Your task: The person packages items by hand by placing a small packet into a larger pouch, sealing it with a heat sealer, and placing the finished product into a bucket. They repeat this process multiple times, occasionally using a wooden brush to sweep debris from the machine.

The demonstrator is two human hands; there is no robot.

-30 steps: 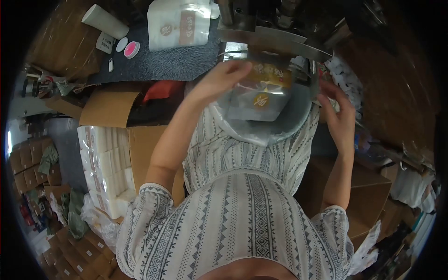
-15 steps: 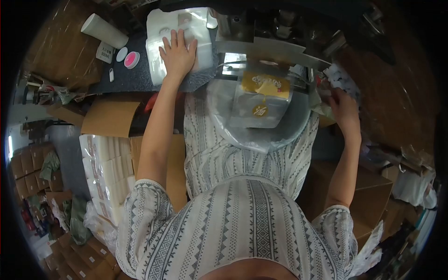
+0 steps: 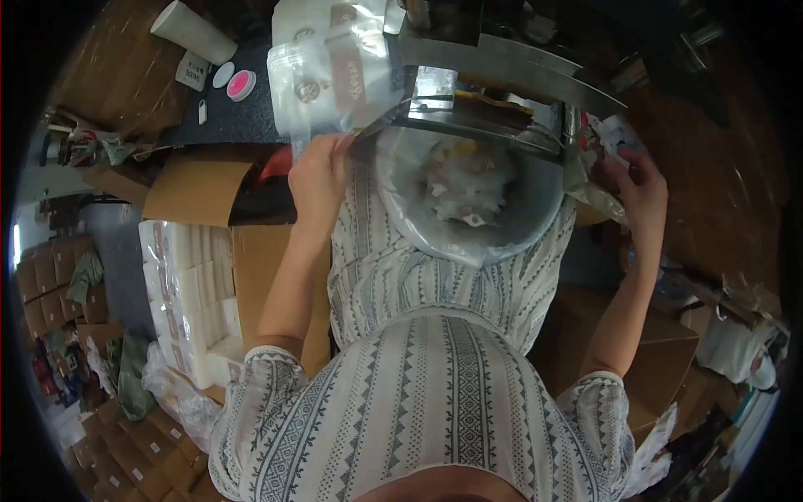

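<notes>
My left hand (image 3: pixel 320 184) is closed at the front edge of a stack of clear printed plastic pouches (image 3: pixel 335 79), with its fingers pinched on the lower edge of a pouch. On the other side, my right hand (image 3: pixel 642 188) has its fingers bent together at a pile of small white packets (image 3: pixel 617 134). What lies between those fingertips is too small to make out. Between the hands, a round basin lined with clear plastic (image 3: pixel 535 222) holds crumpled whitish pieces (image 3: pixel 468 188). Behind it, a yellow-topped pouch (image 3: pixel 493 102) shows only as a thin strip at the metal machine (image 3: pixel 502 63).
On the dark mat (image 3: pixel 251 125) lie a pink-filled round tub (image 3: pixel 241 85), its white lid (image 3: pixel 223 75) and a white cup (image 3: pixel 192 32). An open cardboard box (image 3: pixel 201 188) and stacked white packs (image 3: pixel 188 293) are at the left. More cartons (image 3: pixel 661 343) stand at the right.
My left hand has drawn back from atop the pouch stack to its front edge. The yellow-topped pouch over the basin has moved back and tilted into the machine. My right hand shifted slightly right.
</notes>
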